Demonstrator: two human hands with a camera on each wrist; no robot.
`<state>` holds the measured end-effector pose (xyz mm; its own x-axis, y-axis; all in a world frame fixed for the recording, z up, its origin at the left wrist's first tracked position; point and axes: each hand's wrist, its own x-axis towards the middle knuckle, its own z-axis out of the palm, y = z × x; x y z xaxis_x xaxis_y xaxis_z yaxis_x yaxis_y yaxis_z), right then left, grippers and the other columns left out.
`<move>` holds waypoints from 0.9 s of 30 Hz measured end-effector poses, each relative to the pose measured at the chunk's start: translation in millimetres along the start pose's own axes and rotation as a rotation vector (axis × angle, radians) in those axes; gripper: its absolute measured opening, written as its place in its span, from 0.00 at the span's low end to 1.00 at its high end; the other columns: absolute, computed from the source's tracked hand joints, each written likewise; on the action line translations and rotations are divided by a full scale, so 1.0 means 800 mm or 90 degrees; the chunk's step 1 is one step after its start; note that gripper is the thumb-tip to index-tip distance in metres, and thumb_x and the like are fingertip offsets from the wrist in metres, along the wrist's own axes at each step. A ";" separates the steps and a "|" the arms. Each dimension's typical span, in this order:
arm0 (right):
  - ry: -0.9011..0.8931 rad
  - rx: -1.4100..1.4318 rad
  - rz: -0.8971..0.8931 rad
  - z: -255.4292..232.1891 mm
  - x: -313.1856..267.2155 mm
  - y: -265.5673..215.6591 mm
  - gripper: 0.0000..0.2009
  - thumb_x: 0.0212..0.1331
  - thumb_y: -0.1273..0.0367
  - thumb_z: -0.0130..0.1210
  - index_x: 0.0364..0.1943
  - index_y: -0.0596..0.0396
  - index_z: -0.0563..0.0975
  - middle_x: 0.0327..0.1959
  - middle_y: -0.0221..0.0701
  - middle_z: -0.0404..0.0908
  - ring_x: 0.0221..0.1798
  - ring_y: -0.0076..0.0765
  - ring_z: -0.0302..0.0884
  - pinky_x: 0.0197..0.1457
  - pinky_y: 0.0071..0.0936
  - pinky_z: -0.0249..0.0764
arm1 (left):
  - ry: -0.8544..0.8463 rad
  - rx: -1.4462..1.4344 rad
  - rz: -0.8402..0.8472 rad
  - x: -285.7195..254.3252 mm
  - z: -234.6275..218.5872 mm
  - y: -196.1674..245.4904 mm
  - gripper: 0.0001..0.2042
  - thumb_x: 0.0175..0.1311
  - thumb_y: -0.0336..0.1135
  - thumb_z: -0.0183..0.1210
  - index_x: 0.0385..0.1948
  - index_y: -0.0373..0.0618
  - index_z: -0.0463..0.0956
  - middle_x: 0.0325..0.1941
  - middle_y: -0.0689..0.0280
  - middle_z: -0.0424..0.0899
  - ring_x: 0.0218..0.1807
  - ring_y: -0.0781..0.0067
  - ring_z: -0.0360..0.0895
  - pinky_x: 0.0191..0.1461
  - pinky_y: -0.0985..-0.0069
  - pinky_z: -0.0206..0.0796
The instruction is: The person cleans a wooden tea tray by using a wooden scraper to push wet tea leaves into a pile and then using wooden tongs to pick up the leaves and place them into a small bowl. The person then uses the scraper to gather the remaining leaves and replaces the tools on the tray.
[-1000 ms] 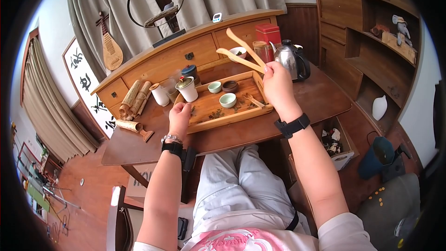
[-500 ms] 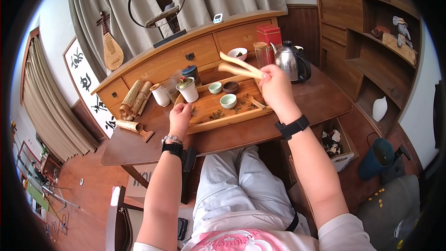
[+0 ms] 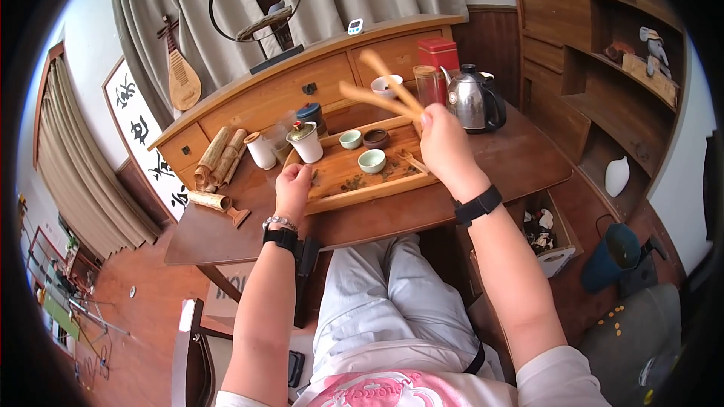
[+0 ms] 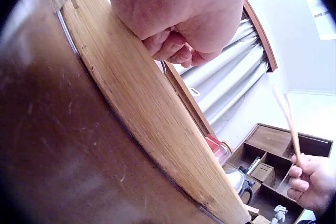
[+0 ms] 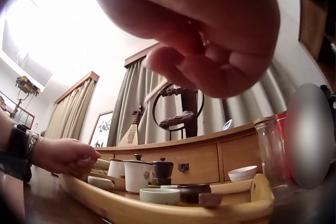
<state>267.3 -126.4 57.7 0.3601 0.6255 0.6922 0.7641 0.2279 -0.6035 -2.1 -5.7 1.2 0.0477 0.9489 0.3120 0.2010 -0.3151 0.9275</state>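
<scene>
My right hand (image 3: 446,143) grips a pair of wooden tongs (image 3: 403,93) by the joined end, raised over the right side of the wooden tea tray (image 3: 360,200). The tongs' two arms spread apart, pointing up and left, with nothing between them. Near the tray's front left corner is my left hand (image 3: 292,190), fingers curled in and no object showing in them. Just behind it stands a white lidded cup (image 3: 307,149). On the tray are two pale green cups, one near the front (image 3: 371,161) and one behind (image 3: 350,139), a dark brown cup (image 3: 375,139) and a small wooden utensil (image 3: 412,161).
Loose dark leaves (image 3: 353,182) lie on the tray. Behind it are a white bowl (image 3: 386,86), a glass jar (image 3: 427,84), a red tin (image 3: 437,55) and a steel kettle (image 3: 469,98). Bamboo scrolls (image 3: 214,158), a white jar (image 3: 260,152) and a blue-lidded jar (image 3: 308,114) stand left.
The tongs' arms drew closer together half a second ago and are spread again now. My right hand has shifted slightly left; my left hand has stayed in place.
</scene>
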 end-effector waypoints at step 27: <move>-0.065 -0.162 0.052 -0.008 -0.006 -0.007 0.06 0.63 0.71 0.47 0.35 0.62 0.71 0.32 0.48 0.80 0.38 0.55 0.81 0.40 0.46 0.75 | 0.000 -0.004 0.013 0.000 0.001 0.002 0.11 0.65 0.38 0.57 0.23 0.45 0.72 0.19 0.76 0.69 0.19 0.88 0.60 0.22 0.84 0.49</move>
<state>264.9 -135.8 60.0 0.3795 0.7090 0.5944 0.8494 -0.0125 -0.5275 -0.8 -6.2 2.2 0.0521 0.9424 0.3305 0.1945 -0.3342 0.9222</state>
